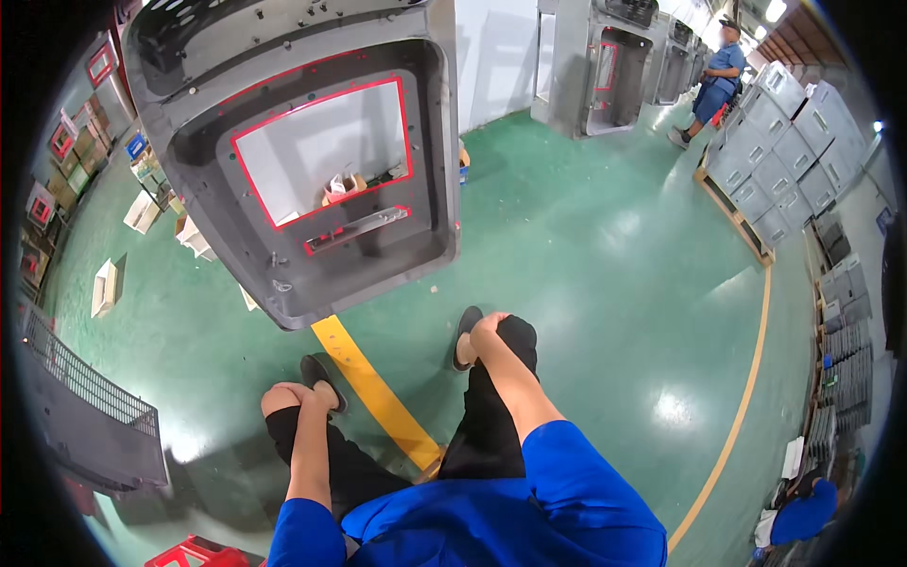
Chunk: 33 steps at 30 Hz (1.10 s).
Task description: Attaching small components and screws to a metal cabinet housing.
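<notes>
Both my arms reach down to my knees. My left hand (299, 389) lies on my left knee, open, with nothing held in it. On the right knee, over the dark trouser cloth, rests my right hand (488, 327), also open and without a thing in it. Some of the fingers of both hands are hard to make out. In front of me, beyond my feet, stands a large dark grey moulded shell (340, 274). It has a rectangular window opening edged in red and a narrow slot below it, also edged in red. Neither hand touches the shell.
A yellow floor stripe (378, 402) runs between my feet. Grey crates (775, 142) stand stacked on a pallet at right, near another person (723, 76). Similar shells (614, 80) stand behind. A dark grated panel (90, 406) is at left, a red plastic thing (198, 553) below.
</notes>
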Motion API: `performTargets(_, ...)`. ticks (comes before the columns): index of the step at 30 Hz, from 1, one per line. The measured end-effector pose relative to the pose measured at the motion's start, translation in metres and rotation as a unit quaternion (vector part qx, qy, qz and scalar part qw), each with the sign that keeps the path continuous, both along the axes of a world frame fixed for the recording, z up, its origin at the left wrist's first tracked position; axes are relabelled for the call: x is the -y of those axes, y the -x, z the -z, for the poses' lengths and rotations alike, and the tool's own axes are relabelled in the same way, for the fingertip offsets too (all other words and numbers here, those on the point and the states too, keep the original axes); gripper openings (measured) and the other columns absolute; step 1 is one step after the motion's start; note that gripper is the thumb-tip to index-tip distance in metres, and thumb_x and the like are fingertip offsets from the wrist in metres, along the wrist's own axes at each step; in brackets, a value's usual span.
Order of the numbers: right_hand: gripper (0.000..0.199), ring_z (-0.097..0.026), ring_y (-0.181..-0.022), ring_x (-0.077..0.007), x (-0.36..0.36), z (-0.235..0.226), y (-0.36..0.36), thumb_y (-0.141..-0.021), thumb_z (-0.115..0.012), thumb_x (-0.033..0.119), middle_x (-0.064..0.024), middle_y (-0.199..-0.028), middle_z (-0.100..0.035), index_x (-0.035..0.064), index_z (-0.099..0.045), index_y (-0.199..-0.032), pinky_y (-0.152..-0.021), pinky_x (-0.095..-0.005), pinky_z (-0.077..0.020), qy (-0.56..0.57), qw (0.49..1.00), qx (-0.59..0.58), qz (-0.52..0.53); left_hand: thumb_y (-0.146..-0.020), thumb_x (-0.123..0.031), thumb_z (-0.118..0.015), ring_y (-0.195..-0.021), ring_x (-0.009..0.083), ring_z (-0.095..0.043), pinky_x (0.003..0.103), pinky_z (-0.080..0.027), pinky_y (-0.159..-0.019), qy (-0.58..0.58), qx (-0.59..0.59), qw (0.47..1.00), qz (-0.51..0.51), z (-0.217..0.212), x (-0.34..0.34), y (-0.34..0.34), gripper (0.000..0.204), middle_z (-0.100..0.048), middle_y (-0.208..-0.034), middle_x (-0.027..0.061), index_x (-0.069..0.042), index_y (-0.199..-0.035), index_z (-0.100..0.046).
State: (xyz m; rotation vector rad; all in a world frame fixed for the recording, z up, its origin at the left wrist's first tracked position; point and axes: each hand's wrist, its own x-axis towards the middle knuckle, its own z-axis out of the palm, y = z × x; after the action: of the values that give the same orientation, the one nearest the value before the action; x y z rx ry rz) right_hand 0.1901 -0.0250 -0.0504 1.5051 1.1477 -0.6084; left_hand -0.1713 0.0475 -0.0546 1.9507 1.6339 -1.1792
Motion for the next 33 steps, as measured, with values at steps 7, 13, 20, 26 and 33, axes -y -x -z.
performTargets(7, 0.053, -0.052, -0.115, -0.0350, 0.002, -0.005, 0.004, -0.079, -0.064, 0.044, -0.0034, -0.128, -0.055, 0.0190, -0.058, -0.125, -0.087, -0.0629, -0.0392, 0.015, 1.000, 0.012, -0.009, -0.089, -0.034, -0.048, -0.108, 0.0223, -0.057, 0.034, -0.040, -0.096, 0.002, 0.004, 1.000, 0.007, 0.001, -0.001, 0.000, 0.045, -0.061, -0.117, 0.0109, -0.003, -0.122, -0.054)
performTargets(13, 0.054, -0.052, -0.115, -0.0349, -0.001, -0.007, 0.009, -0.078, -0.065, 0.044, -0.0035, -0.128, -0.055, 0.0189, -0.057, -0.125, -0.087, -0.0626, -0.0390, 0.013, 1.000, 0.008, -0.015, -0.090, -0.033, -0.048, -0.109, 0.0222, -0.057, 0.034, -0.039, -0.097, 0.004, 0.005, 1.000, 0.011, 0.001, -0.003, 0.003, 0.046, -0.061, -0.117, 0.0115, -0.002, -0.122, -0.054)
performTargets(20, 0.054, -0.053, -0.115, -0.0348, -0.004, -0.006, 0.015, -0.078, -0.065, 0.044, -0.0035, -0.127, -0.056, 0.0189, -0.057, -0.126, -0.088, -0.0623, -0.0388, -0.006, 1.000, -0.004, -0.015, -0.090, -0.033, -0.048, -0.109, 0.0222, -0.057, 0.033, -0.038, -0.099, 0.000, -0.001, 1.000, 0.024, -0.002, -0.006, 0.004, 0.046, -0.060, -0.117, 0.0122, -0.001, -0.123, -0.053)
performTargets(26, 0.055, -0.053, -0.115, -0.0348, 0.011, -0.003, 0.002, -0.077, -0.066, 0.043, -0.0035, -0.127, -0.056, 0.0188, -0.057, -0.126, -0.088, -0.0621, -0.0386, 0.003, 1.000, 0.007, -0.007, -0.091, -0.033, -0.047, -0.109, 0.0221, -0.056, 0.033, -0.037, -0.099, 0.013, 0.015, 0.989, 0.145, -0.034, 0.023, -0.025, 0.046, -0.060, -0.117, 0.0128, 0.000, -0.123, -0.052)
performTargets(33, 0.056, -0.053, -0.115, -0.0347, 0.009, -0.017, 0.019, -0.077, -0.067, 0.043, -0.0035, -0.127, -0.056, 0.0188, -0.057, -0.126, -0.089, -0.0618, -0.0383, 0.006, 0.998, 0.005, -0.055, -0.086, -0.017, -0.062, -0.100, 0.0177, -0.058, 0.032, -0.045, -0.088, 0.397, 0.673, 0.624, 0.006, -0.119, 0.109, -0.069, 0.032, -0.063, -0.109, 0.0092, 0.000, -0.114, -0.060)
